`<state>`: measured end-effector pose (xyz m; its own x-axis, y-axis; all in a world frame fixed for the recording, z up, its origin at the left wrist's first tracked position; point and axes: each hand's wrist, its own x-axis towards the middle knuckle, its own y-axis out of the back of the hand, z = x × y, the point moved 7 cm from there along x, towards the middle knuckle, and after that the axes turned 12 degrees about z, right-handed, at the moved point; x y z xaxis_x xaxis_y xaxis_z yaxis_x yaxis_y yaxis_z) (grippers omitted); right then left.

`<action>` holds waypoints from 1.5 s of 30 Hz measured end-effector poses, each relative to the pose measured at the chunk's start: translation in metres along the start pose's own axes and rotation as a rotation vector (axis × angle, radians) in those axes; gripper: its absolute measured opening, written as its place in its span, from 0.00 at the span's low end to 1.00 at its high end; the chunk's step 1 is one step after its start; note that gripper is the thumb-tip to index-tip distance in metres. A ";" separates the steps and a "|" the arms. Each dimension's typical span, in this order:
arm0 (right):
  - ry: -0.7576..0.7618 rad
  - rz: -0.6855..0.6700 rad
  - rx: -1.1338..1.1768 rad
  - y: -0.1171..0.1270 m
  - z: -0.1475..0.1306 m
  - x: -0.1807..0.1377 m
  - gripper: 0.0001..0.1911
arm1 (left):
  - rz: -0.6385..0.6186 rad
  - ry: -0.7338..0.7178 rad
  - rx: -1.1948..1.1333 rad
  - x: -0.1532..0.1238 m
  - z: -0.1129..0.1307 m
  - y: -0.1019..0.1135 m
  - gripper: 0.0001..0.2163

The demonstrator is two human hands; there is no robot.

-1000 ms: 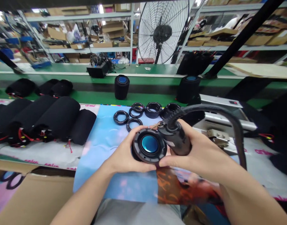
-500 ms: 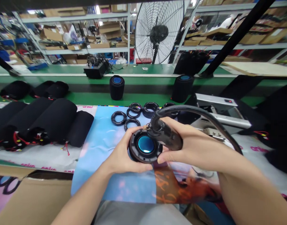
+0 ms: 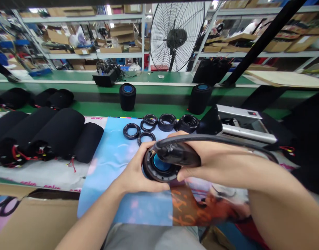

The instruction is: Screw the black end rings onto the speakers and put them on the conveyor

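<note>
Though partly behind corded tool [image 3: 182, 154] in grip of my right fingers [image 3: 188, 172], black speaker [image 3: 158, 166] in grasp of left fingers [image 3: 157, 188].

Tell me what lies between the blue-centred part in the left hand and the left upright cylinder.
In the head view, beyond the blue-centred part lie black rings on the blue sheet, then bare green bench.

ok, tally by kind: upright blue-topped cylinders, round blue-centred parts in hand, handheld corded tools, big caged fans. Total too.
Upright blue-topped cylinders: 2
Held round part: 1
Corded tool: 1
Big caged fan: 1
Total: 5
</note>
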<state>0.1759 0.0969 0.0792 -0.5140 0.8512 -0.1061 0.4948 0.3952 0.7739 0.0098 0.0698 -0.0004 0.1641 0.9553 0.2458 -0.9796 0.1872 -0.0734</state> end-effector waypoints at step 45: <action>-0.069 0.313 0.272 -0.013 0.027 -0.011 0.41 | 0.079 0.047 0.012 0.000 0.008 -0.002 0.43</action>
<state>0.1945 0.0918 0.0534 -0.2661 0.9621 0.0597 0.7913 0.1826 0.5835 0.0112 0.0674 0.0072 0.0913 0.9768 0.1936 -0.9909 0.1084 -0.0794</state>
